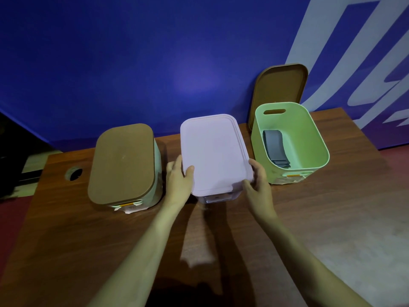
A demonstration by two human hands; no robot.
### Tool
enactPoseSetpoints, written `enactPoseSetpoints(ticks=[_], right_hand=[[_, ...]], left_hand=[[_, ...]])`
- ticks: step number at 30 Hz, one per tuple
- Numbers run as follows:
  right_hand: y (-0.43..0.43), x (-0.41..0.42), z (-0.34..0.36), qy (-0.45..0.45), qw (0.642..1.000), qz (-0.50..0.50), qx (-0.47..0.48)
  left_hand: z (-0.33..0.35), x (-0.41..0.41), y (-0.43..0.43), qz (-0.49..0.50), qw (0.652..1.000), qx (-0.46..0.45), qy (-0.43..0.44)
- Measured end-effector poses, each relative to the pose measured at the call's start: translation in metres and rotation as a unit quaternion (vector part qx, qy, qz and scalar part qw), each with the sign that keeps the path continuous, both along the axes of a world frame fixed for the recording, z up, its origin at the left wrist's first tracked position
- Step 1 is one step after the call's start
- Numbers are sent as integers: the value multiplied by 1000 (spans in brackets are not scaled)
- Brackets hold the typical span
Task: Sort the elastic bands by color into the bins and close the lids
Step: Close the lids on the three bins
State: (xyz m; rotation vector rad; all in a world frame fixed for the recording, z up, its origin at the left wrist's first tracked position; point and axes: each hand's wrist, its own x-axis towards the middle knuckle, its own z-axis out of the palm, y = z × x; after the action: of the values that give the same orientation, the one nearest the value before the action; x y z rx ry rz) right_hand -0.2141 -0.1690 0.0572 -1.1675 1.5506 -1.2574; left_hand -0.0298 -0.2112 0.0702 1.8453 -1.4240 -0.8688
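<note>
Both hands on the centre box: left hand (178, 178) clamps the left-near edge of the white lid (214, 151), thumb on top, fingers down the side. The right hand (257, 180) wraps the right-near corner, thumb by the front clip. Lid sits flat on the clear bin (218, 199), mid-counter toward the far edge. It looks seated, tho I can't tell if the clip's snapped, and contents aren't readable thru the lid. Over by the left edge, the left bin (158, 171) wears its closed tan lid (124, 162). So 2 of 3 covered, by the look of it. What's left is the green bin (318, 140), toward the far-right corner of the counter (309, 207), mouth open, grey bands (274, 149) stacked inside along its left wall. Its cover, the spare tan lid (280, 91), stands on end behind it, leaning on the blue wall (155, 63) at the far edge. Key geometry: that lid lies beyond the green bin, far & right of the right hand, so the right hand's much the nearer. The left would have to cross over the white lid. Green bin's long axis runs near-to-far and the spare tan lid stands long side upright, so I'd judge it needs tipping fwd & down along that axis. Risk: nudging the bin, or the lid landing skewed.
</note>
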Motion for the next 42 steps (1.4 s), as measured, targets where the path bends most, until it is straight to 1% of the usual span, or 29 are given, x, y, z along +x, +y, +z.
enactPoseSetpoints(ticks=[4, 5, 7, 8, 9, 10, 12, 14, 16, 17, 19, 22, 26, 28, 29, 30, 32, 33, 35, 38, 42], right_hand=[[5, 0, -4, -7, 1000, -23, -5], [5, 0, -5, -17, 1000, -23, -8], [6, 0, -5, -69, 997, -25, -4], [6, 0, -3, -101, 994, -28, 3], [5, -1, -3, -123, 992, -30, 11], [3, -2, -4, -127, 991, -30, 19], [0, -3, -3, -72, 997, -20, 29], [-6, -4, -2, 6, 999, -15, 28], [-16, -6, 1, 54, 998, -19, 18], [-21, -8, 1, 57, 998, -27, 13], [-31, -9, 2, 25, 997, -62, 32], [-39, -9, -5, -20, 992, -98, 77], [-39, -10, -13, -41, 989, -115, 80], [-41, -13, -9, -46, 991, -111, 65], [-44, -14, -6, -25, 994, -94, 54], [-46, -16, -4, 28, 996, -68, 43], [-51, -16, -2, 154, 988, -13, 16], [-55, -15, -1, 191, 982, 12, 6], [-70, -14, 4, 211, 976, 56, 16], [-105, -14, 14, 200, 974, 91, 57], [-151, -10, 18, 230, 962, 132, 58]], left_hand=[[-8, -6, 9, -20, 1000, 7, -16], [-10, -7, 10, -23, 999, 15, -29], [-13, -9, 10, -25, 997, 26, -62], [-12, -11, 10, -26, 995, 20, -96], [-10, -14, 10, -34, 988, 4, -150], [-9, -16, 8, -54, 975, -17, -214], [-5, -21, 1, -120, 942, -43, -311], [-1, -27, -9, -173, 919, -41, -353], [2, -38, -16, -182, 916, -52, -355], [2, -44, -19, -168, 917, -58, -356], [2, -53, -20, -150, 915, -62, -370], [-4, -57, -22, -170, 909, -32, -379], [-7, -56, -25, -191, 902, -12, -388], [-8, -57, -26, -191, 899, -8, -394], [-8, -58, -26, -188, 899, -6, -395], [-7, -58, -25, -187, 900, -6, -394], [-6, -58, -25, -183, 902, -11, -392], [-7, -58, -24, -182, 903, -12, -389], [-7, -58, -24, -180, 905, -15, -385], [-9, -56, -25, -182, 899, -23, -397], [-12, -54, -27, -188, 898, -16, -398]])
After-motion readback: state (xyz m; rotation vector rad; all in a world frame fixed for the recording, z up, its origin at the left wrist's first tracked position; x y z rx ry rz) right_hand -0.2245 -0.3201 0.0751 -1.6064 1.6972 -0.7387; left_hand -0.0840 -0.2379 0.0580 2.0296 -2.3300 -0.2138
